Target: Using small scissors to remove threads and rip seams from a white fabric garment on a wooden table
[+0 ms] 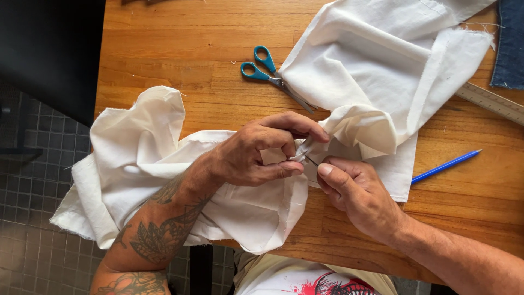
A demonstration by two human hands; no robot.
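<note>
From the head view, the white cloth (164, 164) lies rumpled across the middle of the wooden bench (180, 60), spilling off its near edge at lower left and piling up toward the upper right of the frame. At the centre, the left hand (251, 153) has its grip closed on a small fold of the cloth, thumb below and fingers curled over it. Just right of it, the right hand (357, 194) pinches a thin dark needle (311, 160) whose tip meets that fold. Teal-handled scissors (273, 76) lie above the hands, blades tucked under the cloth's edge. A blue pencil (445, 165) rests at right, a ruler (491, 102) above it, and dark denim (509, 43) sits in the upper right corner.
</note>
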